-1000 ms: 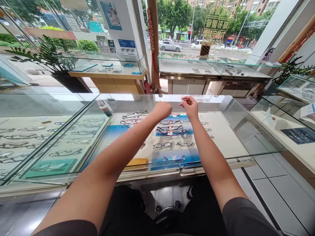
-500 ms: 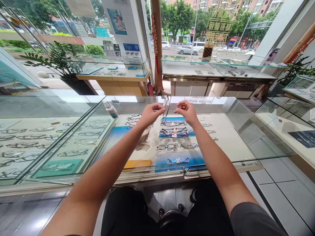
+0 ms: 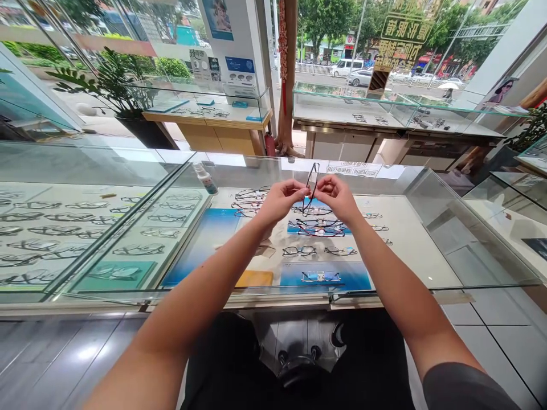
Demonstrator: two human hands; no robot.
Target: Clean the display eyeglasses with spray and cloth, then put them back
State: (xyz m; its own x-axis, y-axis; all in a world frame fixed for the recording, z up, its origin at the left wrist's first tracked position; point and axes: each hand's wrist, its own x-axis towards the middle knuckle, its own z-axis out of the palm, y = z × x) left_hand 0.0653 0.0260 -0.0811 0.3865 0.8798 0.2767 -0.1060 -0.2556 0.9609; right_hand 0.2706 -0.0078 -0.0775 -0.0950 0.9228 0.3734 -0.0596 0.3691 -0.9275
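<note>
A dark-rimmed pair of eyeglasses [image 3: 315, 173] is held up on edge above the glass counter, between my two hands. My left hand [image 3: 282, 199] pinches it from the left, thumb and fingertips together. From the right, my right hand [image 3: 338, 197] has its thumb and fingers closed on the frame too; the exact contact is partly hidden. Below, inside the case, lie several more glasses, among them a black-rimmed pair [image 3: 299, 251] and a rimless-looking pair [image 3: 320, 277] on a blue card [image 3: 359, 278].
A spray bottle [image 3: 207, 179] stands at the back left of the glass counter [image 3: 431, 239]. An orange-yellow case [image 3: 255, 278] lies near the front. More spectacles fill the case on the left [image 3: 25, 196]. Across the aisle are a wooden display stand [image 3: 200, 135] and a potted plant [image 3: 145, 130].
My right hand has come in to the glasses, from apart to gripping them. The glasses have turned in my hands. The whole view has shifted slightly.
</note>
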